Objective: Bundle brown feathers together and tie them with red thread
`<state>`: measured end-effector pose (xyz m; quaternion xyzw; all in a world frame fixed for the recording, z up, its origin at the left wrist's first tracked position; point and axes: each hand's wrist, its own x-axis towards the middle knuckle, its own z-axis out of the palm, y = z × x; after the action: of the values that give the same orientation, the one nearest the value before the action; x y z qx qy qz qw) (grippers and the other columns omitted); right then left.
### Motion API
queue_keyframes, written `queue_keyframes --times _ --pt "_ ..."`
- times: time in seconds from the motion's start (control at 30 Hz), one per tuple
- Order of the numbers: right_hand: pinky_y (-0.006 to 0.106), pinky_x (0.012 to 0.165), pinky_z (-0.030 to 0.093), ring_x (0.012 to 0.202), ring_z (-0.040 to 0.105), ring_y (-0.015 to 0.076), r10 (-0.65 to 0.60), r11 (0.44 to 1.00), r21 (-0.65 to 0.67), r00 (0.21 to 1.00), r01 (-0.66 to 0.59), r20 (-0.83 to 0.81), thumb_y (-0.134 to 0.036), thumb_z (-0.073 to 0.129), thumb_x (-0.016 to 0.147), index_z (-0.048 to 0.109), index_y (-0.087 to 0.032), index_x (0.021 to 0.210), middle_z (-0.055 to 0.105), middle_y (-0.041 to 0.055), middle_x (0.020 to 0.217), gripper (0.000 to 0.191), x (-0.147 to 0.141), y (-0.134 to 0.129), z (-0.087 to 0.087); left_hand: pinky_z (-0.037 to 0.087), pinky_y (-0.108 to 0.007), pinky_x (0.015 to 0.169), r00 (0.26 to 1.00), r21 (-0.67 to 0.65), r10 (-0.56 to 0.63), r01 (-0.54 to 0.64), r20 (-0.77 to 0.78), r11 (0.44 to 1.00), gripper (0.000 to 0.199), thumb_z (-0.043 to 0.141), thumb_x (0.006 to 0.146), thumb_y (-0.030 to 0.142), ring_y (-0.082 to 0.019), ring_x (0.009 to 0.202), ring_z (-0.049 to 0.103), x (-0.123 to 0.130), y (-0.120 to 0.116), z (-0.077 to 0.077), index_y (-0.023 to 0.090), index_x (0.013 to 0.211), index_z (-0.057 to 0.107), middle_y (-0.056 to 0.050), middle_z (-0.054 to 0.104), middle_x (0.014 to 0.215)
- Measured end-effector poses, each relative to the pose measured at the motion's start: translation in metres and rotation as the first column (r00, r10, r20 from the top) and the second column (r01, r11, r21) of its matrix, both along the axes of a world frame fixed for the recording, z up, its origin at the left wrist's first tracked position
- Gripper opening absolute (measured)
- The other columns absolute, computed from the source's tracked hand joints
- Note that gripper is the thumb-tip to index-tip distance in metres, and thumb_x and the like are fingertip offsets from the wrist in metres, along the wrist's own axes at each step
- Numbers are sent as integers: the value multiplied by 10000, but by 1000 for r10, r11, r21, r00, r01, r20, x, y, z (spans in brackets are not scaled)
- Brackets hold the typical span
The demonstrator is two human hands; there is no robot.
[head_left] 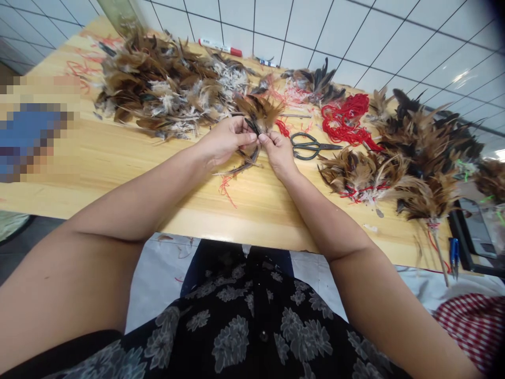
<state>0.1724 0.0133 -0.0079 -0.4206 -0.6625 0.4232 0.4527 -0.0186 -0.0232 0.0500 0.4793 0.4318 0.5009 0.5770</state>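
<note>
My left hand (231, 139) and my right hand (278, 151) meet near the middle of the wooden table (252, 216). Between them they pinch a small bunch of brown feathers (263, 110), its tips pointing up and away from me. Both thumbs press at the base of the bunch, where the fingers hide the details. Thin dark feathers (249, 167) hang or lie just below my fingertips. Dark-handled scissors (310, 146) lie right of my right hand, with a heap of red cord (347, 120) beyond them.
A large pile of loose feathers (153, 87) covers the back left. Tied feather bunches (426, 147) fill the right side. A red and white marker (220, 48) lies by the tiled wall (307, 29). Blue pens (454, 255) are at the right edge, near a dark tray (463, 237).
</note>
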Motion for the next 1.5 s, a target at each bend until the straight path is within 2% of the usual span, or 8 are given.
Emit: queue_keyframes --times 0.23,0.4,0.57,0.7,0.87,1.1,1.3,1.5 --pt "409 1026 662 937 709 226 1 1000 2 999 -1 34 -825 833 1139 762 -253 888 722 0 870 629 6 3 -8 578 -244 723 1000 52 8 -8 11 999 363 1018 988 -13 -152 717 736 -15 3 8 199 937 728 20 729 853" --pt "418 1071 672 928 679 215 -14 1000 -14 999 14 34 -840 814 1145 753 -254 904 707 -9 870 636 7 3 -8 567 -331 782 962 245 105 -41 -253 969 301 1020 1034 106 -190 748 648 -26 13 1 230 945 760 7 712 841" --pt "429 1121 672 978 707 222 -25 1000 -8 999 25 28 -876 789 1142 733 -256 895 722 -3 902 671 8 3 -7 559 -444 1208 787 510 252 91 -563 856 299 963 964 51 -315 1117 648 -37 13 4 278 925 773 -38 669 1006" --pt "433 1127 677 968 703 220 -38 999 -5 999 38 36 -918 772 1132 728 -262 881 729 -1 903 703 7 1 -4 438 -387 1366 846 481 196 81 -497 873 350 889 929 -33 -336 1280 550 -34 3 14 302 977 797 -56 619 1039" --pt "442 1119 690 972 702 229 -52 998 -28 998 53 40 -966 787 1094 706 -271 857 723 -1 881 738 5 -3 2 486 -382 1339 962 357 140 -50 -233 933 391 988 879 11 -379 1377 497 -26 -2 14 341 934 785 -84 626 999" --pt "451 1129 686 1018 716 245 -32 999 -35 999 34 36 -956 778 1103 675 -277 843 706 14 896 735 4 -6 6 397 -401 1436 919 470 114 84 -378 879 248 1030 1012 150 -359 1302 512 -37 7 -1 319 1072 859 -73 621 1061" --pt "456 1150 685 1008 720 234 -30 999 -43 999 31 18 -835 798 1153 688 -264 848 714 5 893 657 2 -5 6 473 -391 1299 859 513 207 74 -468 855 244 989 1014 129 -342 1237 592 -39 11 -5 308 965 831 -73 636 1044" --pt "444 1138 690 988 707 232 -88 995 -36 996 87 -9 -960 770 1113 680 -284 871 696 2 886 724 5 1 1 476 -357 1068 921 355 206 -80 -331 931 329 1046 1089 181 -257 1022 509 -36 12 -1 257 928 769 -9 604 875"
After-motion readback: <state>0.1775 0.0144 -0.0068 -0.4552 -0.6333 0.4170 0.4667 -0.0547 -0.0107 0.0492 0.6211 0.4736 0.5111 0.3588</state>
